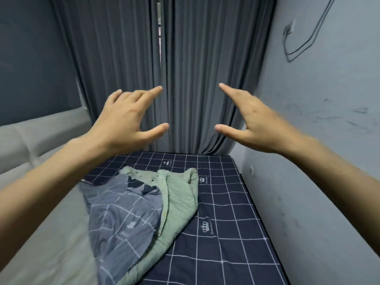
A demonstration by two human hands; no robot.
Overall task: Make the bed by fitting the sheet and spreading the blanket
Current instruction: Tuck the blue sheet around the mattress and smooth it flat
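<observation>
There are two hands, one bed, one sheet and one blanket. The left hand (pixel 125 118) and the right hand (pixel 253 122) are both held up in the air in front of the grey curtains (pixel 197 68). The fingers (pixel 153 92) of each hand are spread wide and a little bent, and they hold nothing. The thumbs point at each other with a gap between them.

The dark blue sheet (pixel 232 223) with white lines lies flat over the right part of the bed (pixel 47 233), next to the wall (pixel 320 140). The left part of the bed is bare and pale. The green blanket (pixel 178 204) lies in a crumpled heap in the middle of the bed, with a grey-blue checked cloth (pixel 121 221) on top of it. Blanket and sheet are well below the hands and no finger touches them. A padded white headboard (pixel 37 136) runs along the left side.
</observation>
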